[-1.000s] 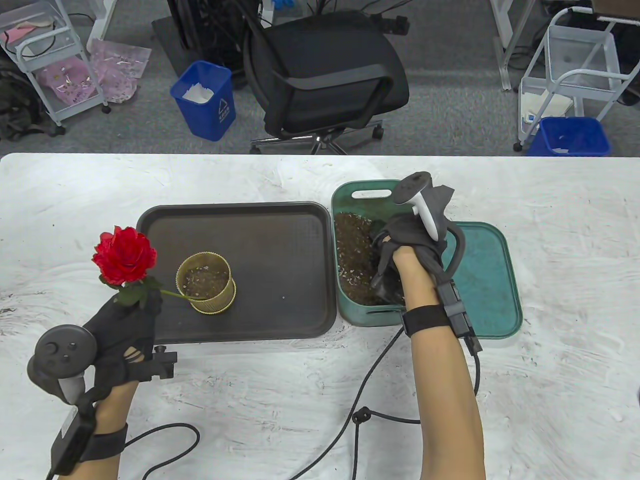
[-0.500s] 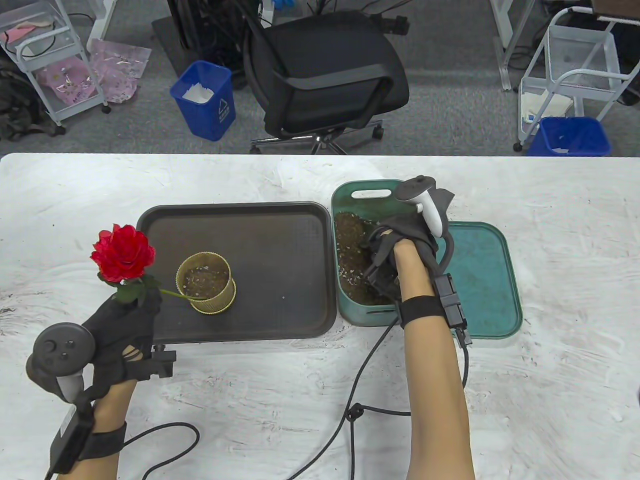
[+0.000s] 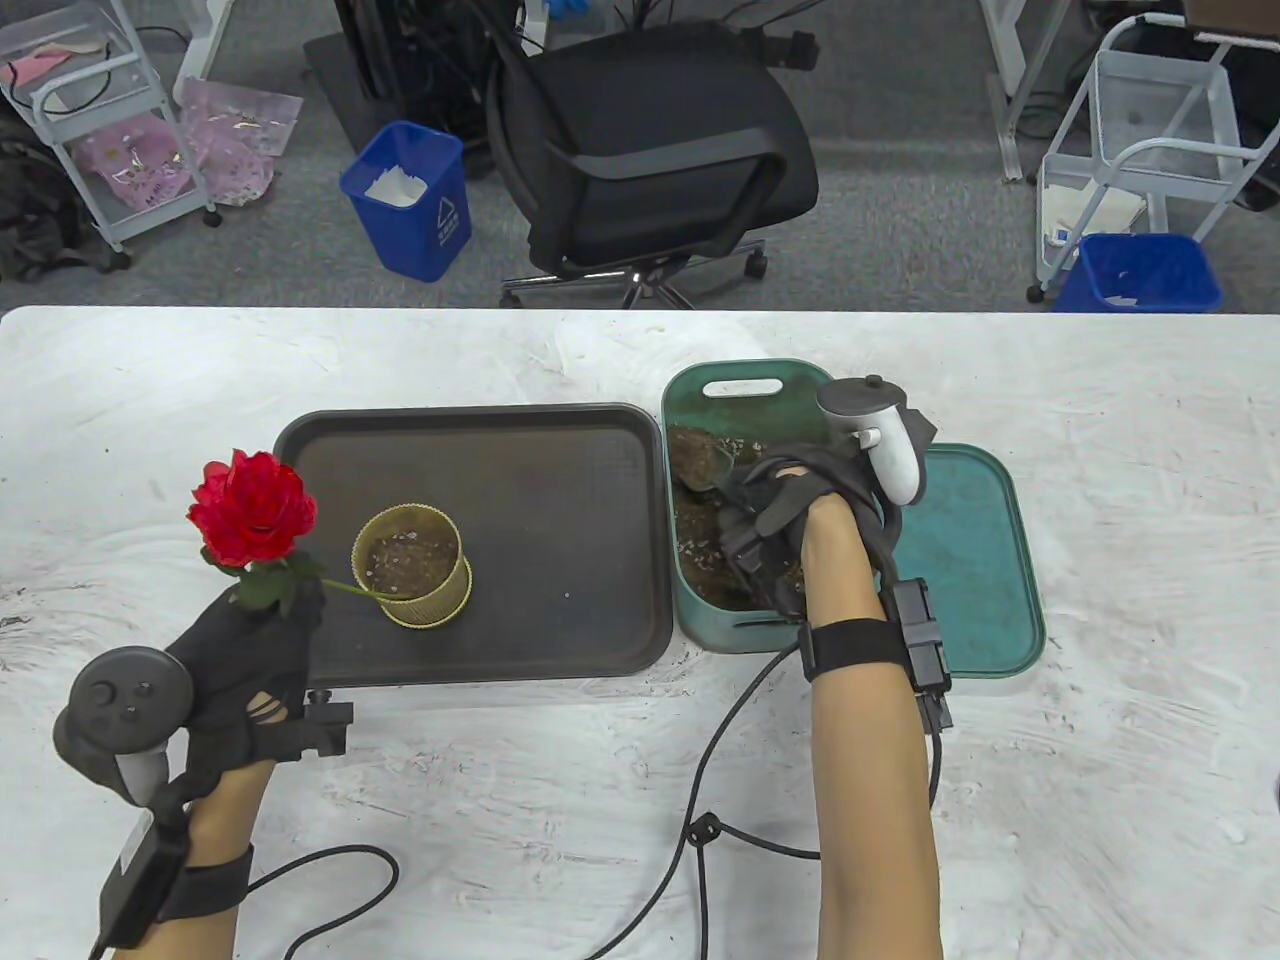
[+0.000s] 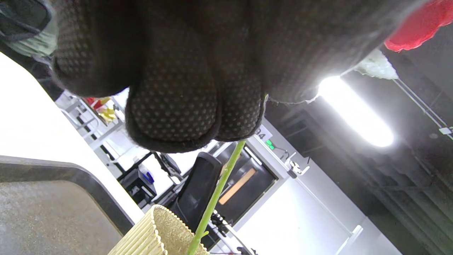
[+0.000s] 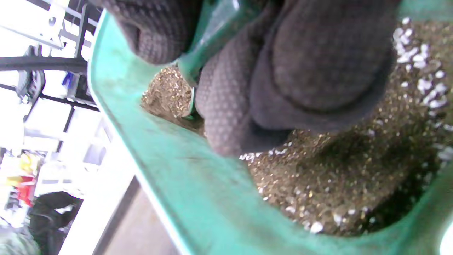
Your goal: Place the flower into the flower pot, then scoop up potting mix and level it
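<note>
**Scoop lifted loaded from the mix.**
Right hand (image 3: pixel 775 520) grips the scoop (image 3: pixel 705 465), now raised toward 11 o'clock in the bin (image 3: pixel 740 625); left hand (image 3: pixel 250 640) clasps the flower (image 3: pixel 250 505), stem in the pot (image 3: pixel 410 565) at 9 o'clock; filling comes next.

Grey carpet floor (image 3: pixel 900 230), black office chair (image 3: pixel 650 150), white wire carts (image 3: pixel 1150 130), blue bins (image 3: pixel 410 200).

The table view looks down on the white desk (image 3: pixel 500 800) from its near edge. Both wrist views sit close under gloved fingers, sharing with it the ribbed gold flower pot (image 4: pixel 155 233) and the green plastic tub of potting mix (image 5: pixel 170 170).

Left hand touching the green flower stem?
Touching. The left wrist view shows the left hand with its fingers closed around the green flower stem.
</note>
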Demonstrator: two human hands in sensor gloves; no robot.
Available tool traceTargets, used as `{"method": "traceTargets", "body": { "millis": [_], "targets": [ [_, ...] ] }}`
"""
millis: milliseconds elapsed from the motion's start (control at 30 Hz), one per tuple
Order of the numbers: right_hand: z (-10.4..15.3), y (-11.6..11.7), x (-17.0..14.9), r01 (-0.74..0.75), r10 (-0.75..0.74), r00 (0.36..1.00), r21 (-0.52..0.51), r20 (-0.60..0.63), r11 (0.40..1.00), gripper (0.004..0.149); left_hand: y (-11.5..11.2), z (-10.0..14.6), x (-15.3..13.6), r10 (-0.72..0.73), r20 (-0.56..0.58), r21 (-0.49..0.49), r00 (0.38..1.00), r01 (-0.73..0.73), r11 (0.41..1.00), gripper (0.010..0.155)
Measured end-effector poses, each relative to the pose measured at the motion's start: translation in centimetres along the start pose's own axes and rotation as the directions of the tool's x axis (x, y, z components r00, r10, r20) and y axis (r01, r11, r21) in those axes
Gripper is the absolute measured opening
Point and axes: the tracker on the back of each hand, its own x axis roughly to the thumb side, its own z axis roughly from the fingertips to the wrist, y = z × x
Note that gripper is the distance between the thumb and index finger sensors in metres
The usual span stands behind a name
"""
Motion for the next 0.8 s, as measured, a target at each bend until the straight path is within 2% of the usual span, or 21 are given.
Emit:
{"method": "traceTargets", "body": {
  "millis": [267,500,633,800],
  "targets": [
    [2.7,-1.1,-1.0,0.151,-0.150,0.986,-0.002,0.071,0.989,0.053,0.0,0.0,-0.1,0.009,-0.010,0.001,1.000,-0.009,1.000,0.042],
    [6.3,-1.8,0.1,0.135,-0.129,0.980,-0.033,0.152,0.990,0.053,0.0,0.0,-0.1,0.012,-0.009,-0.002,1.000,-0.012,1.000,0.042],
    [7.5,0.0,1.5,0.079,-0.082,0.974,0.022,0.212,0.997,0.053,0.0,0.1,0.0,0.012,-0.011,0.000,1.000,-0.012,1.000,0.042],
    [7.5,4.1,3.2,-0.006,-0.029,0.961,0.124,0.276,0.992,0.053,0.0,0.1,0.0,0.011,-0.010,0.000,1.000,-0.011,1.000,0.042]
  ]
}}
